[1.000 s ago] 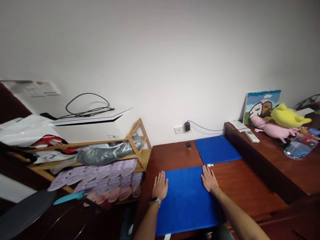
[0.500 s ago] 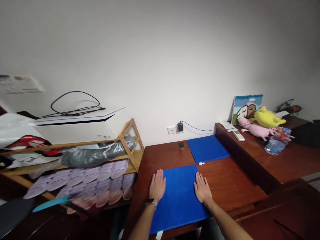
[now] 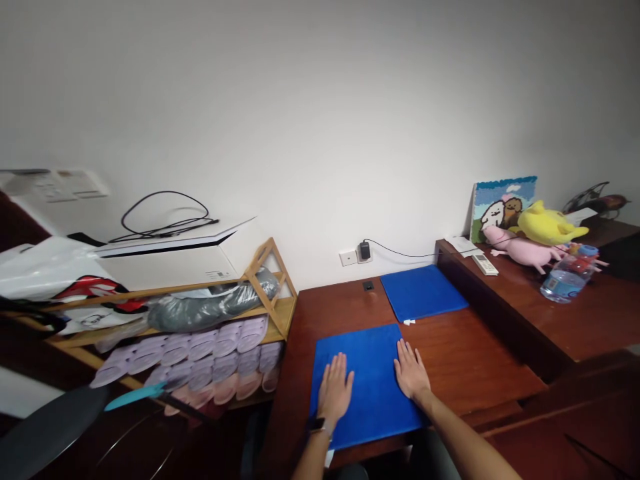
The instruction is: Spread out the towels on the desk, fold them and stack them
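A flat blue cloth mat [image 3: 373, 383] lies on the reddish-brown wooden table [image 3: 330, 310], with a white tag at its near edge. My left hand [image 3: 336, 392], with a watch on the wrist, rests palm down on the mat's left part, fingers stretched forward. Along the right edge of the same mat lies my right hand [image 3: 412, 370], flat and with its fingers a little apart. Neither hand holds anything. Behind, near the wall, a second blue mat [image 3: 423, 292] is spread out, a small white tag at its front edge.
At left stands a wooden rack [image 3: 283, 317] with purple slippers [image 3: 227, 340] and a white box [image 3: 170, 263]. A higher desk [image 3: 530, 293] at right bears a remote control [image 3: 485, 265], plush toys [image 3: 530, 252] and a plastic bottle [image 3: 567, 277]. A black plug [image 3: 365, 250] sits in the wall socket.
My left hand has moved from the mat's left edge inward, onto the mat. My right hand stays at the right edge. The view has shifted slightly.
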`<state>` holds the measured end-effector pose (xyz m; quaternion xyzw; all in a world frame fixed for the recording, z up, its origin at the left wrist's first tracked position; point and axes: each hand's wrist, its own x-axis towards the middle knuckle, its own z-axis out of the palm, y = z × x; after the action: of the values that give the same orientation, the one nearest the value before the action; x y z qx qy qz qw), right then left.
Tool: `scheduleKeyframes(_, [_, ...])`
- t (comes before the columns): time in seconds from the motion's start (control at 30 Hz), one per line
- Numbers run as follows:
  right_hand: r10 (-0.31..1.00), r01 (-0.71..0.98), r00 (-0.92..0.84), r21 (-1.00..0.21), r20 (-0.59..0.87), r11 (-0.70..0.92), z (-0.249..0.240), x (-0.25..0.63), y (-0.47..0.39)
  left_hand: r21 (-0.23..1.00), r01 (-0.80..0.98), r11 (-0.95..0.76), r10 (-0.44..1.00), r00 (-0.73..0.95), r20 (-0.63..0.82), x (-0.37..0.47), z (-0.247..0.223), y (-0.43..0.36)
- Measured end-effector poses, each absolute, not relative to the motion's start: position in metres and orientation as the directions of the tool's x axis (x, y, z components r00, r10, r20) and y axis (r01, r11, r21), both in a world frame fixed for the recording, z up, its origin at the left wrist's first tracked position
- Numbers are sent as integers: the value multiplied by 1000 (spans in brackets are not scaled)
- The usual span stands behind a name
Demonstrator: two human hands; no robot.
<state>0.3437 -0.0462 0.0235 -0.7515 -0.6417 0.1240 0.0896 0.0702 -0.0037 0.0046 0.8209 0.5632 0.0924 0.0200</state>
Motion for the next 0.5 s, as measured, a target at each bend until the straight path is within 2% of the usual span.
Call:
scheduleKeyframes(0.1, [984,945,154,-277,-89,-172,29,343,-44,99,954,-283,950,265,165,25,4,-1])
scheduleKeyframes(0.23, [976,948,159,-253,-148,-193,40,343,-49,77,962,-262,952,245,184,26,5,-3])
scheduleKeyframes(0.4, [991,943,133,-308,-2,-128,27,344,-81,83,965,-248,955,230,186,35,5,-3])
scheduleKeyframes(0.5, [996,946,90,-312,-9,-89,17,343,-96,73,967,-245,957,229,176,29,8,-2])
